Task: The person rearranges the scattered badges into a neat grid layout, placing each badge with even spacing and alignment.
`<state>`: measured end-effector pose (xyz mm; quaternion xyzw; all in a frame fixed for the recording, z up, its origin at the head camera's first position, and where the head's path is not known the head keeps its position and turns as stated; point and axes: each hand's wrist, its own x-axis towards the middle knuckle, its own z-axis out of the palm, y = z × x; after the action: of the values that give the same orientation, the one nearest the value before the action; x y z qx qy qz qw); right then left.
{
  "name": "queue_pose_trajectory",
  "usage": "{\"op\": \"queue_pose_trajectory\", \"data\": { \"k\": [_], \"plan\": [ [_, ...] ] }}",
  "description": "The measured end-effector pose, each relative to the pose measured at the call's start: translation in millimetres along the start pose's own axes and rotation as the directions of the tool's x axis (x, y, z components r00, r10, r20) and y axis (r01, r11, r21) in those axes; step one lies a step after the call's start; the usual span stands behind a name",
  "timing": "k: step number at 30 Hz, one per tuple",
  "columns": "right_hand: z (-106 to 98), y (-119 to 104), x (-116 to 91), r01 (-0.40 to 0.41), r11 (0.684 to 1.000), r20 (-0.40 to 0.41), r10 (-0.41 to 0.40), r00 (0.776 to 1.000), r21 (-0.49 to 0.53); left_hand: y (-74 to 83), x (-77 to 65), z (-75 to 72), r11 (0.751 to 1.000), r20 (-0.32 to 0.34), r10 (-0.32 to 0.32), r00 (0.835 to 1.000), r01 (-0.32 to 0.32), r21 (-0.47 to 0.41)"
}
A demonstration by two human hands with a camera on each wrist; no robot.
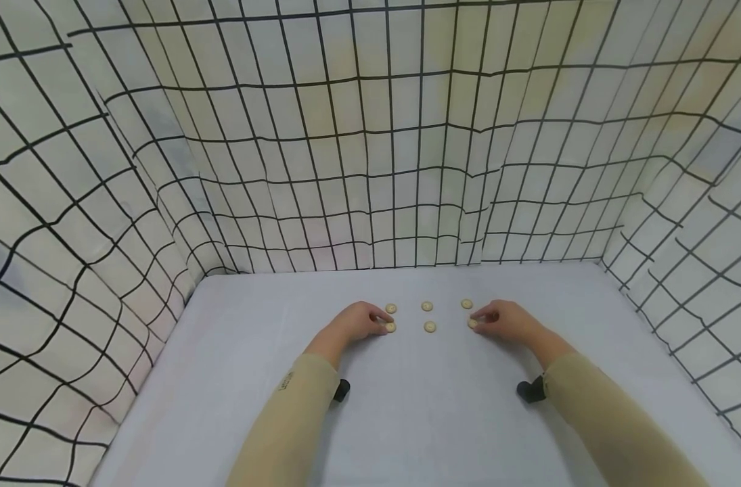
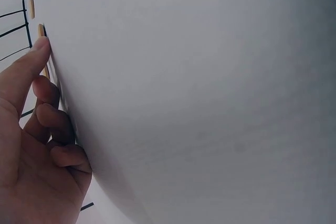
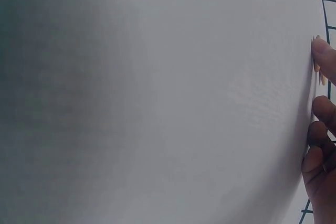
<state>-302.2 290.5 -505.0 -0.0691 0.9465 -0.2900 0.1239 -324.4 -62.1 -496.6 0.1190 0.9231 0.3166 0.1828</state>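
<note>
Several pale, flat round discs lie on the white table in two rows. My left hand [image 1: 361, 321] has its thumb and fingertip at the edge of the front-left disc [image 1: 391, 327], pinching it. In the left wrist view the thumb crosses this disc [image 2: 41, 29], and the other fingers curl close to the tabletop. My right hand [image 1: 505, 320] pinches the front-right disc [image 1: 472, 324] between thumb and forefinger. The right wrist view shows that thumb partly covering the disc [image 3: 316, 65]. Between the hands lies the front-middle disc [image 1: 430, 327].
Behind the front row are the back-left disc [image 1: 391, 308], back-middle disc [image 1: 427, 306] and back-right disc [image 1: 466, 304]. White walls with a black grid [image 1: 370, 169] enclose the table [image 1: 425, 426] at the back and both sides. Dark wrist devices [image 1: 531, 390] hang under the sleeves.
</note>
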Motion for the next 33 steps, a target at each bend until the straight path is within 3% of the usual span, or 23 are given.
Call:
{"op": "queue_pose_trajectory", "data": {
  "k": [26, 33],
  "plan": [
    [2.7, 3.0, -0.3, 0.005, 1.0, 0.006, -0.005, 1.0, 0.005, -1.2, -3.1, 2.3, 0.999, -0.002, -0.006, 1.0, 0.006, -0.037],
    [6.1, -0.1, 0.6, 0.03, 0.999, 0.013, -0.031, 0.999, 0.01, -9.3, -6.0, -1.1, 0.994, -0.016, -0.005, 1.0, 0.003, -0.109]
  ]
}}
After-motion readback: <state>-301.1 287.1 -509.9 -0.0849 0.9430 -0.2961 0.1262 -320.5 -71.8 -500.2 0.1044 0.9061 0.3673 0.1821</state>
